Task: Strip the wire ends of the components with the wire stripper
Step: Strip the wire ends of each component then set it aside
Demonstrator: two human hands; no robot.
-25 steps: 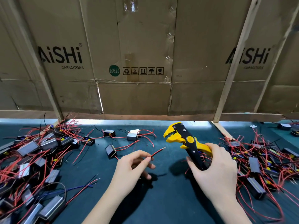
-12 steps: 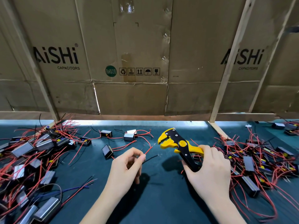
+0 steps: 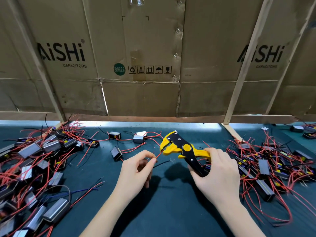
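Left hand (image 3: pixel 136 170) pinching red wire (image 3: pixel 159 154) now seemingly meets right hand (image 3: pixel 217 175)'s gripped stripper (image 3: pixel 183 150).

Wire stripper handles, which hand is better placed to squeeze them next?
Right. The right hand already grips the wire stripper by its handles, while the left hand pinches the red wire at the stripper's mouth.

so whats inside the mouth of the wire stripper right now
The end of a red wire, pinched by the left hand, reaches into the wire stripper held by the right hand. The tip itself is covered by the yellow head.
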